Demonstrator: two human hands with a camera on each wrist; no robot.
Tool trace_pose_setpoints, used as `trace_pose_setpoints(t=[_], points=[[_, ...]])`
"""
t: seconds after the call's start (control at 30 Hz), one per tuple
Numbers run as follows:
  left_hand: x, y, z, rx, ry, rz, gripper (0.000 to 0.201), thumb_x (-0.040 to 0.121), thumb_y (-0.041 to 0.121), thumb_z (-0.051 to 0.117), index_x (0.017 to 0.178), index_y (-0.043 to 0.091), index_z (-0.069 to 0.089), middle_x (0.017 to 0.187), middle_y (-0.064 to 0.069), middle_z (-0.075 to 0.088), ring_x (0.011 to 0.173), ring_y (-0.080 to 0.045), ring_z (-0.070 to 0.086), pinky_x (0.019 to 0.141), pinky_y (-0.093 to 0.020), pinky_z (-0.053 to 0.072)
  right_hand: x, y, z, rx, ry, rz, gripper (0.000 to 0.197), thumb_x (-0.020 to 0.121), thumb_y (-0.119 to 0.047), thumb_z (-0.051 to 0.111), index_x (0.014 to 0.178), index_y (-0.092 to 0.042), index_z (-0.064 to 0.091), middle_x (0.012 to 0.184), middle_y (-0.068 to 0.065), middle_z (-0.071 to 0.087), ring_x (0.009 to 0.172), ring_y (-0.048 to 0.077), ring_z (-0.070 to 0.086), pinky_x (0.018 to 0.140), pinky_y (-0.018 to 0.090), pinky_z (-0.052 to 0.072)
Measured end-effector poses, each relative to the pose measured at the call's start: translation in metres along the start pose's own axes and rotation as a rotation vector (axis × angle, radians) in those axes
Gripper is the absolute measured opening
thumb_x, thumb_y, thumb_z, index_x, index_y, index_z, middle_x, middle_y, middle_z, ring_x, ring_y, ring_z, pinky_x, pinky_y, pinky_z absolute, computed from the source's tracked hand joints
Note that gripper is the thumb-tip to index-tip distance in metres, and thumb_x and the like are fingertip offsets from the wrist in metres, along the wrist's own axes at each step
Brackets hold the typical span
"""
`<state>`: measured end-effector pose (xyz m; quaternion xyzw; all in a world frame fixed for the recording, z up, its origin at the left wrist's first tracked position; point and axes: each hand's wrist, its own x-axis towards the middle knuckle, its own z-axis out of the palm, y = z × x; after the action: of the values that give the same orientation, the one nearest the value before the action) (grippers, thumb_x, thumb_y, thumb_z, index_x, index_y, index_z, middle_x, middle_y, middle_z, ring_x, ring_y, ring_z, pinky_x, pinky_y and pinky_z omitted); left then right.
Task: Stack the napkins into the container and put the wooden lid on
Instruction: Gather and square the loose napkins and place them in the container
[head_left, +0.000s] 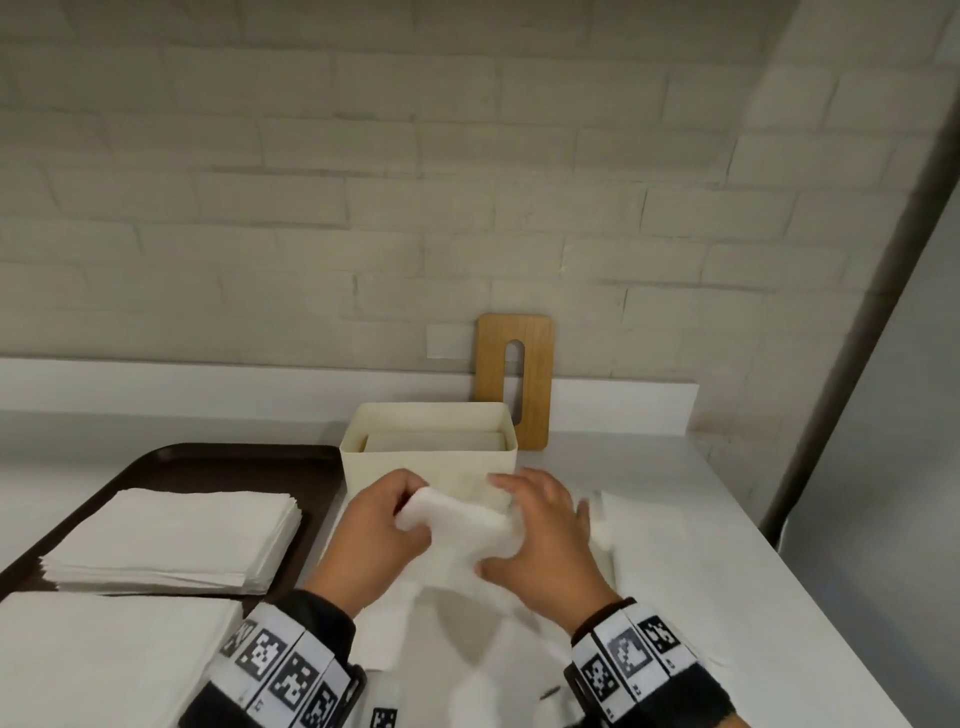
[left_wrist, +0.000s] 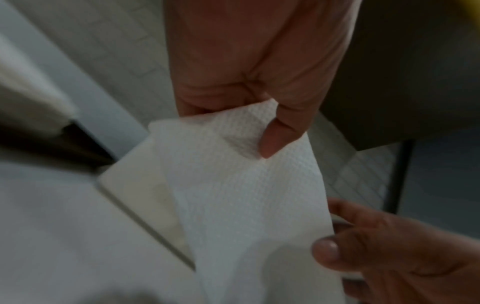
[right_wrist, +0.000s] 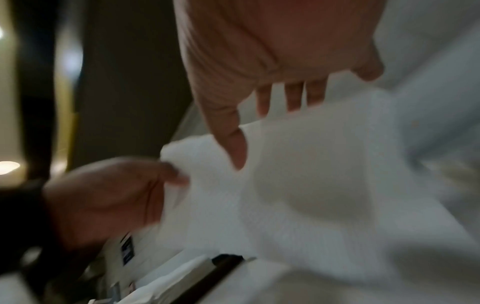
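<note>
Just in front of the cream rectangular plastic container, both hands hold one white embossed paper napkin above the white counter. The left hand pinches its left edge between thumb and fingers; the right hand clamps the right edge, thumb beneath. Beyond the grip, folded napkins lie inside the container, and the wooden slotted lid leans upright against the wall behind it. Left of the grip, a stack of white napkins sits on a dark brown tray.
</note>
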<state>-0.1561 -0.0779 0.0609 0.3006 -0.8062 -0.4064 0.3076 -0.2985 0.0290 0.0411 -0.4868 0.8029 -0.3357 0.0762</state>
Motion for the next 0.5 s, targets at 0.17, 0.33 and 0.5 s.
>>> trace_pose_setpoints(t=[0.17, 0.33, 0.5], points=[[0.008, 0.021, -0.001, -0.16, 0.106, 0.125, 0.033, 0.072, -0.005, 0.071, 0.078, 0.025, 0.057, 0.076, 0.006, 0.062, 0.066, 0.001, 0.058, 0.055, -0.009, 0.046, 0.007, -0.025, -0.012, 0.33, -0.04, -0.036, 0.012, 0.083, -0.018, 0.064, 0.095, -0.02, 0.063, 0.093, 0.002, 0.066, 0.091, 0.023, 0.064, 0.085, 0.042, 0.052], [0.007, -0.002, 0.004, -0.509, 0.073, -0.079, 0.056, 0.065, 0.018, 0.081, 0.114, 0.02, 0.055, 0.11, -0.004, 0.066, 0.1, -0.02, 0.065, 0.083, -0.036, 0.056, 0.007, -0.024, -0.015, 0.796, -0.017, 0.051, 0.028, 0.08, -0.006, 0.07, 0.096, -0.027, 0.063, 0.099, -0.002, 0.071, 0.096, 0.019, 0.067, 0.086, 0.035, 0.056], [-0.008, -0.018, 0.029, -0.537, -0.014, -0.166, 0.062, 0.058, 0.021, 0.069, 0.118, 0.018, 0.055, 0.11, -0.006, 0.068, 0.103, -0.024, 0.064, 0.083, -0.034, 0.053, 0.001, -0.009, 0.008, 0.866, -0.042, 0.164, 0.057, 0.054, -0.008, 0.072, 0.108, -0.021, 0.058, 0.109, 0.006, 0.068, 0.1, 0.022, 0.066, 0.087, 0.041, 0.056]])
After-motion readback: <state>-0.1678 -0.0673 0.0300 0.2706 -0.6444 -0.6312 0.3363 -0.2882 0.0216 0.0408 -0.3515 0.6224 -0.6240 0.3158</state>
